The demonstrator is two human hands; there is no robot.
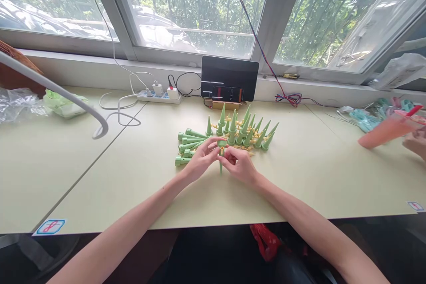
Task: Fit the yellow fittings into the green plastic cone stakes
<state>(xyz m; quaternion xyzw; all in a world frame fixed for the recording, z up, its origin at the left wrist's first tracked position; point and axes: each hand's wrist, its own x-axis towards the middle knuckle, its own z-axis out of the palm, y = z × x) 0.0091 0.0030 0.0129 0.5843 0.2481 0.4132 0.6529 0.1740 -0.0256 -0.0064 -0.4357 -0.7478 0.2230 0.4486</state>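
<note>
A green plastic watering spike (221, 169) is between my two hands, its tapered point down and toward me. My left hand (203, 159) is closed round its wide collar. On its side facing me sits a small yellow valve piece (222, 151). The fingers of my right hand (240, 165) are pinched together against the spike beside that piece; the fingertips partly hide the contact. Just behind my hands several green spikes (246, 129) stand on their collars, points up, with small yellow pieces (258, 134) scattered among them. More green spikes (190, 140) lie on their sides to the left.
A black tablet (229, 71) leans by the window with a phone (227, 94) before it. A power strip (159, 96) with white cables lies at back left. A lamp arm (66, 91) crosses the left. At right, another person's hand (416, 142) holds a cup of pink drink (382, 132).
</note>
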